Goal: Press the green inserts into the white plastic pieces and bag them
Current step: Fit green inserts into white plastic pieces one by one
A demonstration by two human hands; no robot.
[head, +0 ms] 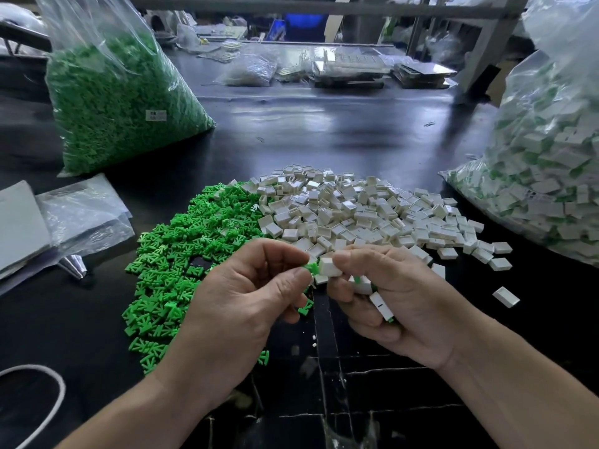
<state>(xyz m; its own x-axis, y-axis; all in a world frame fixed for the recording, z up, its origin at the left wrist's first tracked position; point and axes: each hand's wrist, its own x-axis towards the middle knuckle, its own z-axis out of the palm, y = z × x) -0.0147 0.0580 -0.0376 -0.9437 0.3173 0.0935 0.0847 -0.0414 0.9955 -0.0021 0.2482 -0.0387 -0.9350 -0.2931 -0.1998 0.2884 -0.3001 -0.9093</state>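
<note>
My left hand (249,293) pinches a green insert (311,268) between thumb and fingers. Touching it, a white plastic piece (330,266) is pinched by my right hand (385,299), which also cups several white pieces with green showing (381,304) in its palm. A heap of loose green inserts (181,254) lies on the black table to the left. A heap of white pieces (366,212) lies beside it, behind my hands. A clear bag of assembled white and green pieces (547,163) stands at the right.
A big clear bag of green inserts (120,102) stands at the back left. Flat empty plastic bags (81,215) and a grey sheet (19,222) lie at the left edge. A white cord (48,400) curls at bottom left. Trays and bags (340,66) clutter the far table.
</note>
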